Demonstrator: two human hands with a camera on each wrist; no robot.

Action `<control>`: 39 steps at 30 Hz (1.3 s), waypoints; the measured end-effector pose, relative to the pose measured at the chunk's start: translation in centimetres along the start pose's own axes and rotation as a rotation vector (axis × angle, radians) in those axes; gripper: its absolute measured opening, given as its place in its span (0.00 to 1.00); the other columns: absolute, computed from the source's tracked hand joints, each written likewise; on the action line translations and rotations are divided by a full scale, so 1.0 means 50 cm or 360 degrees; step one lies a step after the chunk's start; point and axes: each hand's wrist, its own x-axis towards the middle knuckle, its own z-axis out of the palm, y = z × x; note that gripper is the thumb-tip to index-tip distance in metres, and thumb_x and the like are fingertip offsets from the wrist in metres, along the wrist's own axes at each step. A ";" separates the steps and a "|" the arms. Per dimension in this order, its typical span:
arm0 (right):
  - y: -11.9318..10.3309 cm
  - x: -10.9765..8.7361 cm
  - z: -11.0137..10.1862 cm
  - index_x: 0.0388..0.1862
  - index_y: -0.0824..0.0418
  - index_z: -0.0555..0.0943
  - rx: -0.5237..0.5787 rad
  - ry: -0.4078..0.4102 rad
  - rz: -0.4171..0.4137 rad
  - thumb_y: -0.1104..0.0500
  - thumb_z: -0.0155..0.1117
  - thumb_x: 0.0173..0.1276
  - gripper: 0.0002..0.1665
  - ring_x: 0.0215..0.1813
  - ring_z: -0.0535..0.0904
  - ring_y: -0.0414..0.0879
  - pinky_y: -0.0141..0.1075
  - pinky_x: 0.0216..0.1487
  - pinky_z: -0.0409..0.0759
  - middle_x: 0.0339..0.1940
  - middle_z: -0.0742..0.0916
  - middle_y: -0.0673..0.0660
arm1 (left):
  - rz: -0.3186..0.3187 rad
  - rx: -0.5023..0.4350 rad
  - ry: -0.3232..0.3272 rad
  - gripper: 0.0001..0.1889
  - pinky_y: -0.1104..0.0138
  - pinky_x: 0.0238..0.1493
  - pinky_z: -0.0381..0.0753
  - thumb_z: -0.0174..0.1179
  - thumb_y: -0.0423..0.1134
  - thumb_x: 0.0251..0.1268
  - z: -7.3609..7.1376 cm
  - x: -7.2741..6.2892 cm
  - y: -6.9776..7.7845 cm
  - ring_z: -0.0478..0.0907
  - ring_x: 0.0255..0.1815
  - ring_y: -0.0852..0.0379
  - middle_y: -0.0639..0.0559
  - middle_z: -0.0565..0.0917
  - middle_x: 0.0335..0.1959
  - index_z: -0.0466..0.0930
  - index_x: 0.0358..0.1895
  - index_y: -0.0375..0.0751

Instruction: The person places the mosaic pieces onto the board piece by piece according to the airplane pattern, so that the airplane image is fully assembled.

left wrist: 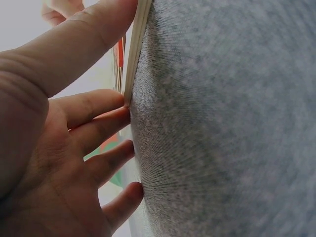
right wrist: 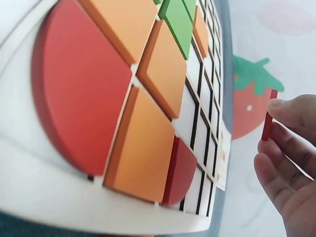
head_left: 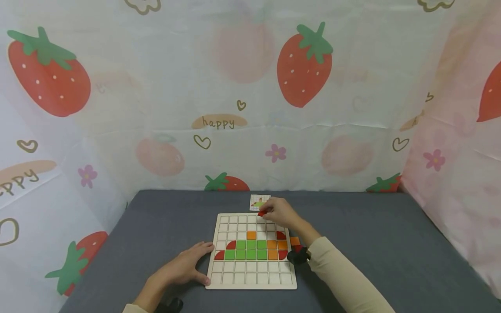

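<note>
A pale gridded board [head_left: 235, 279] lies on the dark cloth, bearing green and orange square tiles and several red rounded ones. Above its far edge, my right hand [head_left: 282, 213] pinches a small red tile [head_left: 261, 213] between thumb and fingers. In the right wrist view that red tile [right wrist: 269, 116] stands edge-on, off the board. My left hand [head_left: 185, 264] rests at the board's left side, with the thumb by the near corner. Seen from the left wrist, its fingers [left wrist: 94, 106] spread loosely along the board's edge [left wrist: 134, 54].
A small picture card [head_left: 256, 201] lies beyond the board's far edge, partly covered by the right hand. Loose orange [head_left: 295, 241] and red [head_left: 298, 248] tiles lie off the board's right side, near the right wrist. Strawberry-print fabric [head_left: 250, 152] hangs behind the table.
</note>
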 end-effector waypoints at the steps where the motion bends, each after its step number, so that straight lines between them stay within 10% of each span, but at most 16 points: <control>1: -0.001 0.002 0.003 0.46 0.65 0.86 -0.0005 -0.0003 0.0001 0.66 0.67 0.63 0.12 0.42 0.80 0.46 0.36 0.43 0.82 0.42 0.86 0.57 | -0.0003 -0.0001 -0.0001 0.49 0.34 0.67 0.56 0.77 0.48 0.40 0.000 0.000 0.000 0.55 0.76 0.33 0.38 0.67 0.72 0.66 0.69 0.32; 39: -0.027 0.021 0.069 0.40 0.65 0.87 -0.0228 -0.0277 -0.0144 0.68 0.66 0.62 0.08 0.41 0.82 0.47 0.37 0.42 0.83 0.40 0.87 0.57 | 0.0044 -0.0029 0.0014 0.50 0.33 0.67 0.54 0.76 0.49 0.41 -0.001 -0.008 -0.003 0.54 0.76 0.31 0.36 0.65 0.73 0.65 0.70 0.30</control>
